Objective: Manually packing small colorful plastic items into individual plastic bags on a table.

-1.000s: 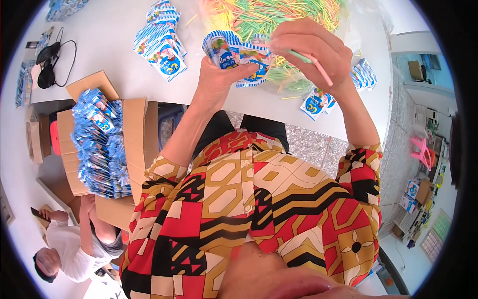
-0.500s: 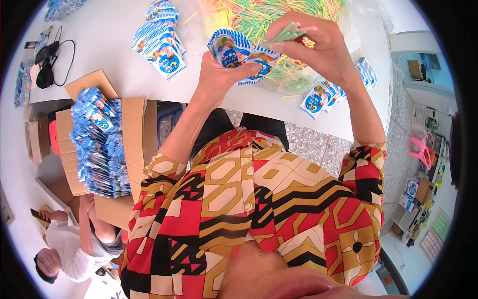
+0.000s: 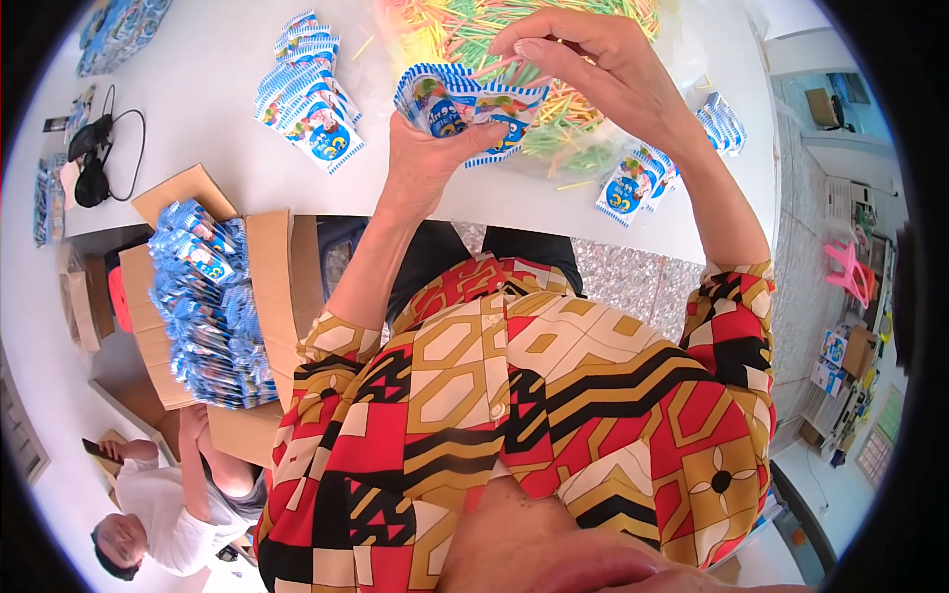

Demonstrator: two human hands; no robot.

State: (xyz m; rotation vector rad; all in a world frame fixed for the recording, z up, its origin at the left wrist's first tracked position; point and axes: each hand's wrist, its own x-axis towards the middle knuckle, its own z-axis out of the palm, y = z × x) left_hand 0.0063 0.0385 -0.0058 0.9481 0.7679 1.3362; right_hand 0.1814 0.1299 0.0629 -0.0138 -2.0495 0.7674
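Observation:
My left hand grips several small blue-and-white packets fanned out above the table, its thumb pressed on the front of the rightmost one. At the upper edge of that packet, my right hand is closed in a pinch on thin candy-coloured sticks; only a few pinkish ends show, and the fingers hide the rest. Behind both hands a heap of loose green, yellow, orange and pink sticks lies on clear plastic sheeting.
Packets lie overlapped at the table's left, and more packets at its right. A cardboard box full of packets stands at the lower left. A black strapped item lies far left. A seated person holds a phone beyond the box.
My right hand has moved left to the packet's mouth. The green bundle that stuck out of its fingers is no longer visible there. The whole view has shifted slightly.

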